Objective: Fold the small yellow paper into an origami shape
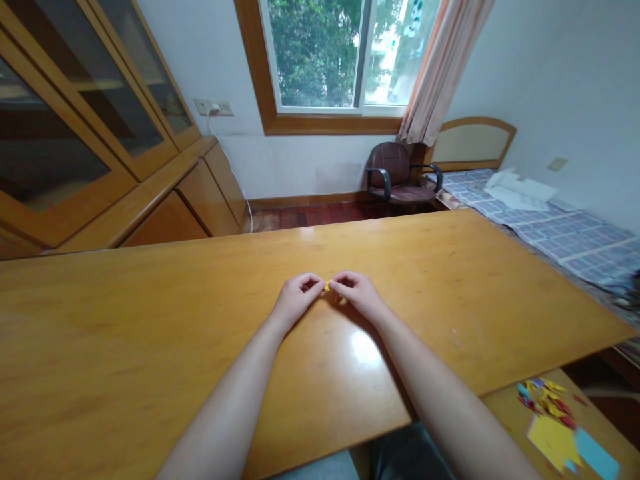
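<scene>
Between my fingertips, a little above the wooden table (200,333), is a small piece of yellow paper (327,285). My left hand (300,295) pinches it from the left with thumb and forefinger. From the other side my right hand (356,292) grips it in the same way. Most of the piece is hidden by the fingers, so its shape is too small to tell.
At the lower right, a lower surface carries a pile of small colourful folded paper pieces (545,400), a yellow paper sheet (554,441) and a blue paper sheet (596,453). A brown armchair (395,170) and a bed (565,240) stand beyond the table; a cabinet (165,207) is at left.
</scene>
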A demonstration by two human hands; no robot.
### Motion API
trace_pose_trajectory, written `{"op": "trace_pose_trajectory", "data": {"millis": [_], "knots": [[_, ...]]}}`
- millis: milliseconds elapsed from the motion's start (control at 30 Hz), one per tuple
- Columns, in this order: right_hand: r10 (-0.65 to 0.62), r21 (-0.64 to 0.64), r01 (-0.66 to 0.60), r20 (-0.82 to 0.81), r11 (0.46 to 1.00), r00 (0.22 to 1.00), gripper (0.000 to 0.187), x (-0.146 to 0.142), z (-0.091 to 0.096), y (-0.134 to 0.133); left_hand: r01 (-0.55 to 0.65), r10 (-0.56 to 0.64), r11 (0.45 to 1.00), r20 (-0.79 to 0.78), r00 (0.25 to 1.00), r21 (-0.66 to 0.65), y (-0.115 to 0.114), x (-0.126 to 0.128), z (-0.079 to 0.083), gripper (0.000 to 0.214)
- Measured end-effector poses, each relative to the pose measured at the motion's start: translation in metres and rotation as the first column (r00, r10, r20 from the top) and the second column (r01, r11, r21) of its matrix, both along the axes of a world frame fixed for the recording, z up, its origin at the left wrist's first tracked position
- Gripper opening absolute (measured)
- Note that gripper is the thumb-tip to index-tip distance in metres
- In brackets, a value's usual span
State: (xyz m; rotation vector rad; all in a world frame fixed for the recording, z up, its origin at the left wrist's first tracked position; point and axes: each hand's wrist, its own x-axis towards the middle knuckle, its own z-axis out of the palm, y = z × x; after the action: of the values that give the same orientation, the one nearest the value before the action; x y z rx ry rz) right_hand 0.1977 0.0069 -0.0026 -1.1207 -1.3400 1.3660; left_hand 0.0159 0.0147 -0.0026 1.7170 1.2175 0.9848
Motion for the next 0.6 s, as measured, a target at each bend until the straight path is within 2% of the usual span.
{"op": "trace_pose_trajectory", "data": {"millis": [167,600], "knots": [[0.023,0.056,-0.027,0.057,0.998,0.998,0.03,0.0006,-0.0042,-0.0005,-0.015,0.02,0.998,-0.067,0.998,0.066,-0.0021,0.002,0.0026,0.018],[-0.018,0.124,0.003,0.123,0.992,0.992,0.029,0.0006,-0.0054,-0.0005,-0.036,0.042,0.997,-0.071,0.997,0.075,-0.0007,0.0012,-0.003,0.019]]}}
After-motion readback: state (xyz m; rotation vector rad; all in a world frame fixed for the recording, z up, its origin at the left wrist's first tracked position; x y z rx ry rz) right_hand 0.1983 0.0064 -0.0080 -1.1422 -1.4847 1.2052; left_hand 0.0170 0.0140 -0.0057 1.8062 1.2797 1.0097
